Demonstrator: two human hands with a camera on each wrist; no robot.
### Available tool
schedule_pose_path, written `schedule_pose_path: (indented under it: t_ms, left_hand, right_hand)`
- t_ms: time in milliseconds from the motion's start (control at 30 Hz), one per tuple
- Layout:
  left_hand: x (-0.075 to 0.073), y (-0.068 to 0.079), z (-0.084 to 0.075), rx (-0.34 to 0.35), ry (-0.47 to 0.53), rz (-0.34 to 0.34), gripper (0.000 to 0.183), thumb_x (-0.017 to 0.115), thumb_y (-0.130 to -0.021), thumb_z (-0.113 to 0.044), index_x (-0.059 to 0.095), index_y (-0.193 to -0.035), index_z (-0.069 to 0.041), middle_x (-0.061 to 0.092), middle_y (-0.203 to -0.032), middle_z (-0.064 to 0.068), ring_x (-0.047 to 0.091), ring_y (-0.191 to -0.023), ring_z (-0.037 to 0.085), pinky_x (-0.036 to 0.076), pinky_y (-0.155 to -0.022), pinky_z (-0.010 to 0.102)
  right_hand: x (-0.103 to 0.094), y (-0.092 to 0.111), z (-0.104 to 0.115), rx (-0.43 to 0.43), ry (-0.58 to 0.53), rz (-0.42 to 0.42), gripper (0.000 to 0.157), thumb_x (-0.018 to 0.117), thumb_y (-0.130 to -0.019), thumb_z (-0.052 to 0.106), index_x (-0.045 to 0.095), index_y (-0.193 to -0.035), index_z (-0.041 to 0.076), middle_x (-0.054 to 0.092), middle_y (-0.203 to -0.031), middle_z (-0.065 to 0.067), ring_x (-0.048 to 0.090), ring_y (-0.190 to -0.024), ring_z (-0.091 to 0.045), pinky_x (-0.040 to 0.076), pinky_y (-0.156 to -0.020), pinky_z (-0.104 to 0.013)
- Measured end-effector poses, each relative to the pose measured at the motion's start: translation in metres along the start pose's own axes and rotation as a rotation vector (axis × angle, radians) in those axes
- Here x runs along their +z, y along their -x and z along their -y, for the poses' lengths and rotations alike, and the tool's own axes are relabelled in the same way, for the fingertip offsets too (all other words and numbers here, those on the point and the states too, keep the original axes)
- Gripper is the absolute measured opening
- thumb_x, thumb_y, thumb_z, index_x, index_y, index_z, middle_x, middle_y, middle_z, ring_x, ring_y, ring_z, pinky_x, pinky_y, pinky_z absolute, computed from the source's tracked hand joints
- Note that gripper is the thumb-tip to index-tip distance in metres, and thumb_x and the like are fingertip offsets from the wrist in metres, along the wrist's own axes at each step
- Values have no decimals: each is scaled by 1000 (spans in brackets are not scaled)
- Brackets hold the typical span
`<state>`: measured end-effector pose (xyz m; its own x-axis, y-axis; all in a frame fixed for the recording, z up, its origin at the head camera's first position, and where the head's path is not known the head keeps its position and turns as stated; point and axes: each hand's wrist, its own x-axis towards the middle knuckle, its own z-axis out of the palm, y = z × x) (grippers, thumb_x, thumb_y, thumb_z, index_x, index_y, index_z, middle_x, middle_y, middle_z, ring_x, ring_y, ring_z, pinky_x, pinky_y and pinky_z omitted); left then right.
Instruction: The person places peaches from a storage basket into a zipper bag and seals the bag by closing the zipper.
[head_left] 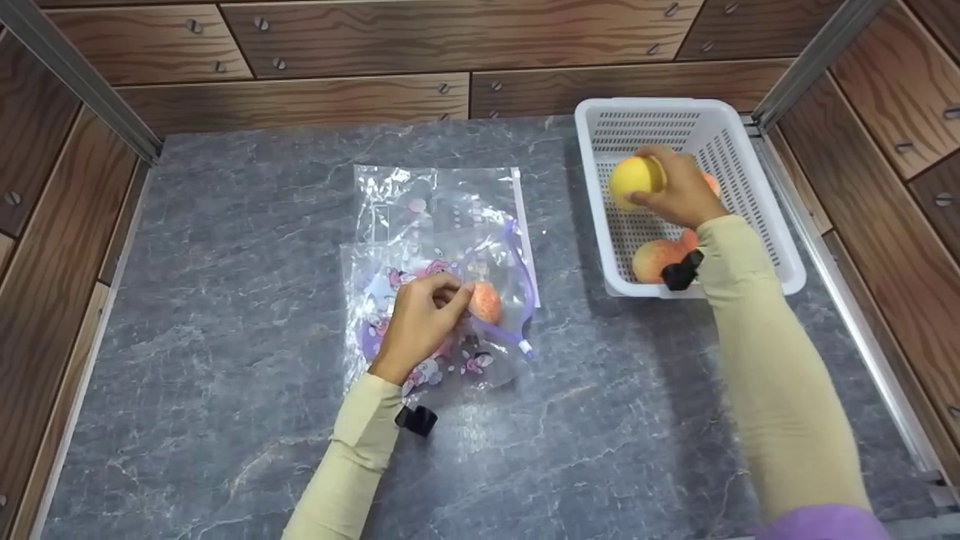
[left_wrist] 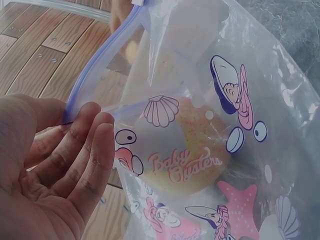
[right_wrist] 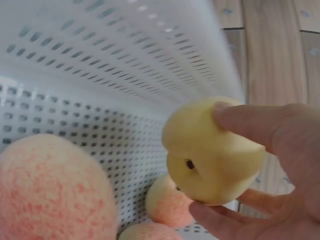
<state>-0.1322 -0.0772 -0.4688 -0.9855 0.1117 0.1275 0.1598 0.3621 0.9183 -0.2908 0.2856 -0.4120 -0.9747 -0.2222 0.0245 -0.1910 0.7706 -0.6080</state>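
My left hand [head_left: 420,322] pinches the purple zip edge [left_wrist: 82,90] of a clear printed zip bag [left_wrist: 280,165], whose mouth gapes. A peach [head_left: 486,302], orange-pink in the head view, shows at that mouth; the left wrist view shows a peach [left_wrist: 205,155] behind the printed plastic. My right hand [head_left: 684,191] grips a yellow peach [head_left: 634,182] above the white basket [head_left: 589,187], thumb on one side and fingers on the other. Its crease and a dark stem spot show in the right wrist view. Below it, several pink-flushed peaches [right_wrist: 55,190] lie in the basket.
Another clear plastic bag [head_left: 394,195] lies flat partly beneath the printed one. Grey marbled tabletop [head_left: 225,300] surrounds the bags. Wood-patterned panels [head_left: 450,37] and metal rails border the table, and the basket stands near the right rail.
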Motion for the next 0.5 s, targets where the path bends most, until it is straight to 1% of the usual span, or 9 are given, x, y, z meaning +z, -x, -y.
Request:
schedule_pose_path:
  t_ms: [67, 133, 233, 300, 367, 400, 500]
  left_hand:
    - [1, 0, 0, -1, 0, 0, 14, 68, -97, -12, 73, -90, -1, 71, -77, 4, 65, -65, 14, 58, -62, 27]
    - [2, 0, 0, -5, -2, -4, 14, 68, -97, -12, 73, -90, -1, 71, -77, 5, 65, -64, 14, 58, -61, 27]
    - [3, 0, 0, -2, -2, -6, 14, 68, -97, -12, 73, -90, -1, 72, -77, 5, 65, -64, 14, 58, -60, 27]
    - [3, 0, 0, 0, 0, -5, 14, 69, -97, -12, 73, -90, -1, 71, -77, 5, 64, -64, 14, 58, -59, 27]
    - [3, 0, -1, 2, 5, -3, 14, 68, -97, -12, 73, -90, 0, 71, -77, 5, 64, -63, 14, 58, -58, 27]
    - [4, 0, -1, 3, 5, -4, 14, 68, -97, -11, 73, -90, 0, 71, -77, 5, 64, -63, 14, 58, -58, 27]
    - [4, 0, -2, 1, 7, -4, 14, 68, -97, -11, 73, -90, 0, 71, -76, 4, 64, -63, 14, 58, -59, 27]
  right_hand:
    - [-1, 4, 4, -13, -44, -51, 61, 77, -88, 5, 50, -142, -2, 48, -141, -29, 41, -127, -44, 39, -103, -64]
    - [1, 9, 9, -15, -110, -87, 61, 77, -89, 8, 50, -143, 2, 48, -140, -25, 46, -122, -38, 45, -97, -55]
    - [6, 15, 18, -24, -271, -128, 62, 79, -88, 10, 51, -143, 5, 51, -138, -19, 54, -113, -29, 50, -92, -38]
    - [11, 20, 25, -29, -389, -144, 62, 80, -88, 10, 52, -143, 8, 53, -135, -15, 57, -107, -26, 52, -89, -31]
    - [15, 25, 32, -57, -497, -149, 63, 81, -87, 10, 52, -143, 10, 54, -135, -14, 58, -109, -24, 50, -94, -31]
    - [17, 28, 39, -75, -543, -142, 62, 80, -87, 9, 52, -143, 9, 54, -136, -14, 58, -111, -25, 49, -96, -33]
    - [26, 37, 50, -106, -651, -92, 62, 80, -87, 9, 52, -143, 12, 53, -137, -14, 59, -113, -29, 50, -96, -37]
